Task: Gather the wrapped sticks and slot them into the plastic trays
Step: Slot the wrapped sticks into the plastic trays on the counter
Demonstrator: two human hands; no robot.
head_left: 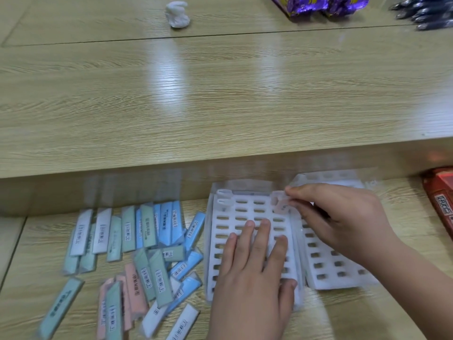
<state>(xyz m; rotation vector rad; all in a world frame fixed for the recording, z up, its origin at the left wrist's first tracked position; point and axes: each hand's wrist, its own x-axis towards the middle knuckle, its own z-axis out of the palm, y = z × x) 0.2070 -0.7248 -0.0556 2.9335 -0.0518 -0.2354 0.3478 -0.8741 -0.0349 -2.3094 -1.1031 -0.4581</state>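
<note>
**Grips.** The left grip lay flat with its fingers straight, pressing down on a white plastic tray with rows of oblong slots. It held nothing. The right grip was closed in a pinch, thumb and fingertips on the top of a pale pink stick in clear wrapping.

**Task items.** The pink stick stood at the tray's far right corner, just beyond the left grip's fingertips. Whether its lower end sat in a slot could not be determined. Two pale upright sticks stood at the tray's far left corner. A second white slotted tray lay beneath the right grip, touching the first tray's right edge.

A loose pile of wrapped sticks lay to the left of the left grip on the light wood-grain worktop. These were flat and oblong, in blue, green, pink and white. Each was in clear film with a barcode label, and they overlapped at mixed angles.

**Other items.** Well beyond both grips were a crumpled white tissue, purple foil packets and a cluster of dark pens. A red box lay to the right of the right grip.
</note>
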